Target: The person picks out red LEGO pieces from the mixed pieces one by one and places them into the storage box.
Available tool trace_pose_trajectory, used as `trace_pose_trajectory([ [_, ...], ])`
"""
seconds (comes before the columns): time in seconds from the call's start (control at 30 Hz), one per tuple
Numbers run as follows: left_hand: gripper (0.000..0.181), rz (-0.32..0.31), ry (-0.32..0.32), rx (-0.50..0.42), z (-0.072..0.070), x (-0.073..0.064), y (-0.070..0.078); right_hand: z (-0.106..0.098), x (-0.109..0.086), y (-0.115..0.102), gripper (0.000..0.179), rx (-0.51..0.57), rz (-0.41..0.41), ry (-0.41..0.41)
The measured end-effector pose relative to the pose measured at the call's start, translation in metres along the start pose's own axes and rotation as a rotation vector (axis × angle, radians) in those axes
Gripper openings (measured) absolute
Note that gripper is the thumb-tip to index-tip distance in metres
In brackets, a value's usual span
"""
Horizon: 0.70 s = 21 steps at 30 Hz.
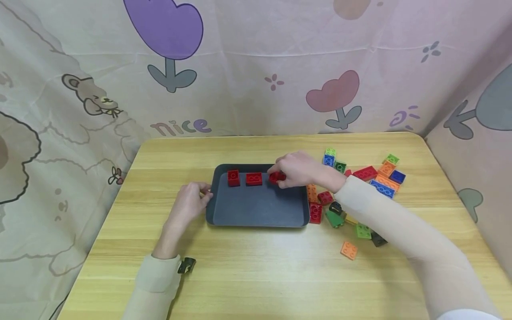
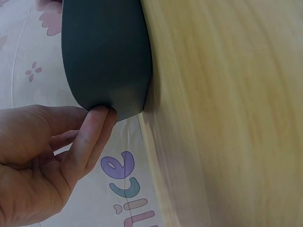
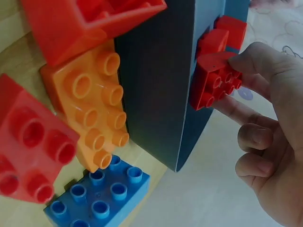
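Note:
My right hand (image 1: 298,170) pinches a red building brick (image 3: 217,80) between thumb and finger, over the back right part of the dark grey tray (image 1: 260,209). The studs of that brick face sideways in the right wrist view; the hand partly covers it in the head view. Two more red bricks lie along the tray's back side, one in the middle (image 1: 254,178) and one at the left (image 1: 234,178). At the tray's left wall, my left hand (image 2: 52,156) holds the rim with thumb and fingertips.
Right of the tray, loose bricks spread over the wooden table (image 1: 248,271): an orange brick (image 3: 87,104) and a blue brick (image 3: 102,194) close to its wall, a green piece (image 1: 334,218), and a flat orange brick (image 1: 349,250) nearer the front. A printed cloth (image 1: 248,98) hangs behind.

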<state>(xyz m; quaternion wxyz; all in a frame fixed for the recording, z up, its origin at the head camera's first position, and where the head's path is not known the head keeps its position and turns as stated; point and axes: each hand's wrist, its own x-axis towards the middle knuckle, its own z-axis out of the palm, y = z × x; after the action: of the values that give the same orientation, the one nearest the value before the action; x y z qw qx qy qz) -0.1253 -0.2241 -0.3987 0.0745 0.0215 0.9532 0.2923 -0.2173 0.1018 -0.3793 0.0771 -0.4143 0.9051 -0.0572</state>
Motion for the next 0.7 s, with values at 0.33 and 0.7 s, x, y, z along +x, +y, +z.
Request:
trace_pose_trajectory([
  [0.33,0.028,0.031,0.038,0.024,0.001,0.000,-0.002,0.004,0.018,-0.006,0.041,-0.039,-0.024,-0.062],
  [0.7,0.030,0.019,0.011,0.010,0.000,0.001,-0.002,0.009,0.026,-0.006,0.044,-0.071,0.000,-0.110],
])
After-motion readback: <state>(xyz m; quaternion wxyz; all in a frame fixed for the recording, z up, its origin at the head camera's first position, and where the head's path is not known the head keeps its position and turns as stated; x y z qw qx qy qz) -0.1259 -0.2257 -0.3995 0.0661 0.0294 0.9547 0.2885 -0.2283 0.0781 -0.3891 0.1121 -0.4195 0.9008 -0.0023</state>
